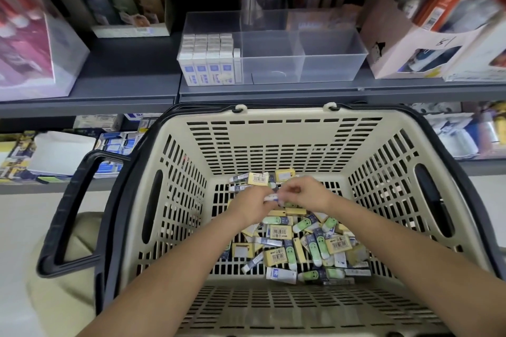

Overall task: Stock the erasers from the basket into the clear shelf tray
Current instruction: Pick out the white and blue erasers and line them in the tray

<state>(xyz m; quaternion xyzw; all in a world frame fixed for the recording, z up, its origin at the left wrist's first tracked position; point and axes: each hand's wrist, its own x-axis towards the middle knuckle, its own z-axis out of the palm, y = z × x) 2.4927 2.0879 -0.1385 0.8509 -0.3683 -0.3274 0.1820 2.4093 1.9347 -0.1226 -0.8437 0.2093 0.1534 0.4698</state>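
Note:
A beige slotted basket (273, 142) with black handles stands below the shelf. Its floor holds a heap of loose erasers (306, 246) in yellow, green and blue-white sleeves. Both hands are down inside it, close together. My left hand (252, 206) grips a small white eraser (271, 197), and my right hand (309, 191) pinches at the same spot with curled fingers. Above, the clear shelf tray (328, 63) has its left compartment filled with upright white-and-blue erasers (208, 63); the middle and right compartments look bare.
The grey shelf edge (273, 93) runs just above the basket rim. A pink-white box (32, 44) sits at the left of the tray, a cardboard display box (410, 44) at its right. A lower shelf holds more stationery (115, 142).

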